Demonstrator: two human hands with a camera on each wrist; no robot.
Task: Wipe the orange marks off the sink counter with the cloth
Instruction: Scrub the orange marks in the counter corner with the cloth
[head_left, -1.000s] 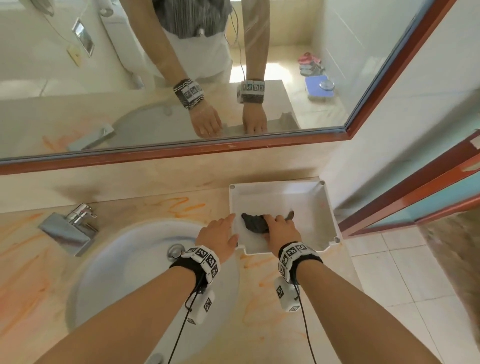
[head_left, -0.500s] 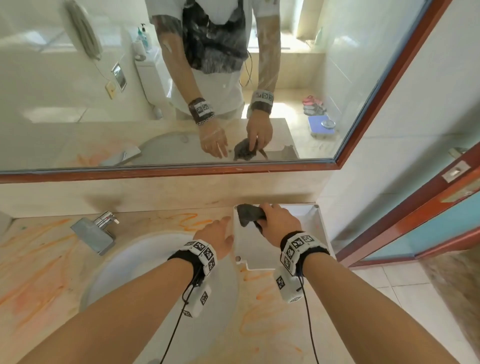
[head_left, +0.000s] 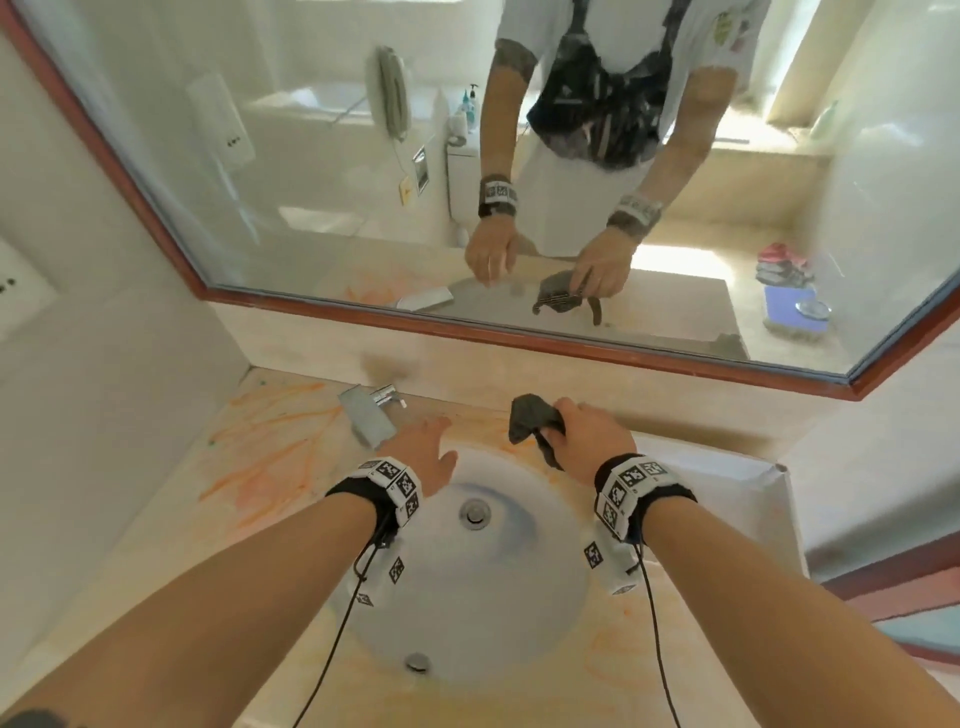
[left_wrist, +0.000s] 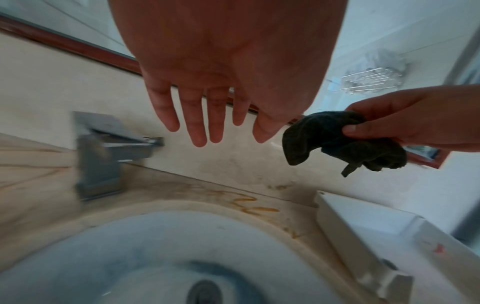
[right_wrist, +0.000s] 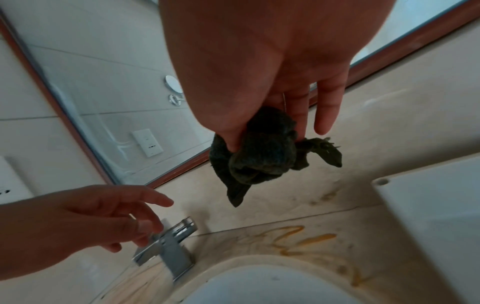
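- Two hands hover above the basin (head_left: 467, 561); right hand (head_left: 592, 436) pinches the dark cloth (head_left: 530, 415) bunched, clear of the counter, likely readying a wipe.
- Left hand (head_left: 421, 447), fingers straight and holding nothing, nears the faucet (head_left: 369, 415) at 10 o'clock.
- Orange marks (head_left: 265, 457) lie at 9 o'clock, untouched.

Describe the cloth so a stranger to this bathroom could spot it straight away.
Start at the round white sink basin set in the beige counter below the mirror. Above its far rim, right of the square chrome faucet, the right hand pinches a small, crumpled dark grey cloth in the air. It is the only dark, soft thing there.
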